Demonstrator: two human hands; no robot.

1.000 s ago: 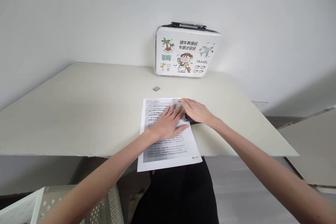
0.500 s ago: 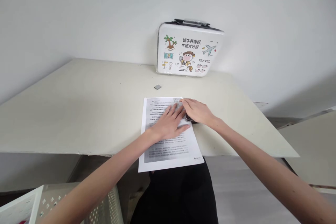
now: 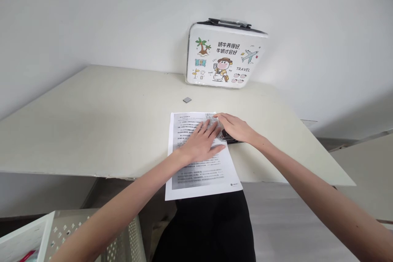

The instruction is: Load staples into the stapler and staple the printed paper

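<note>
Rectangular paper (image 3: pixel 199 175) under left fingers (image 3: pixel 211 130)

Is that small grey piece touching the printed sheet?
Apart: the head view shows a strip of bare tabletop between the grey piece and the printed sheet.

I can't identify the black object (image 3: pixel 226 135) under the right hand (image 3: pixel 235 127); the paper's (image 3: pixel 199 176) print blurs, the basket (image 3: pixel 63 225) is cropped.

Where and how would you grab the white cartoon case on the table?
By its top handle, probably from above and the front. The case stands on edge with the handle uppermost along its top, and the wall close behind likely leaves little room from the back.
</note>
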